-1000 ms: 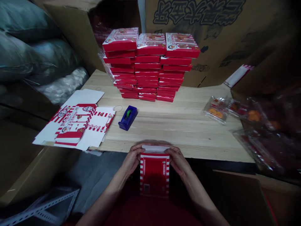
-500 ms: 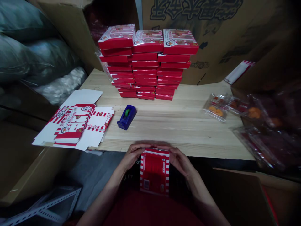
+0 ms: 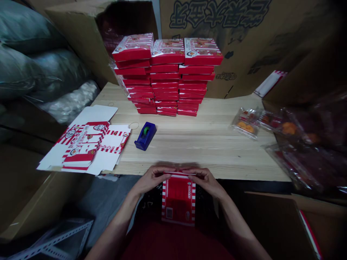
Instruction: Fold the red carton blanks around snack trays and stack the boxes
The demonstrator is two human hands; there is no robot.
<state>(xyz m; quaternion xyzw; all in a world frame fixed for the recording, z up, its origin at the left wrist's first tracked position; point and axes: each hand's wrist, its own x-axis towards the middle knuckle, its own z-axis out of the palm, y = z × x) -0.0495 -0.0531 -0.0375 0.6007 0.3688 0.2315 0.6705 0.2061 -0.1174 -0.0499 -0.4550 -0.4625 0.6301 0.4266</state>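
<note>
A red cardboard box (image 3: 178, 200) with white-striped sides and a barcode is held upright close to my body, at the table's front edge. My left hand (image 3: 154, 177) grips its upper left corner, thumb on the near face and fingers along the top edge. On the upper right corner, my right hand (image 3: 203, 178) pinches in the same way. Both hands are closed on the box's top edge, where a narrow flap shows. The far side of the box is hidden. Beyond my left hand stands a blue tape dispenser (image 3: 145, 136) with a green core.
Three tall stacks of red boxes (image 3: 165, 83) rise at the back of the wooden table (image 3: 195, 144). Flat printed cartons (image 3: 81, 144) lie at the left. Clear-wrapped snack packs (image 3: 246, 124) are on the right. A large cardboard carton (image 3: 238, 54) stands behind.
Both thumbs have moved onto the near face of the box at its top edge, and a flap there now shows. The view has shifted slightly.
</note>
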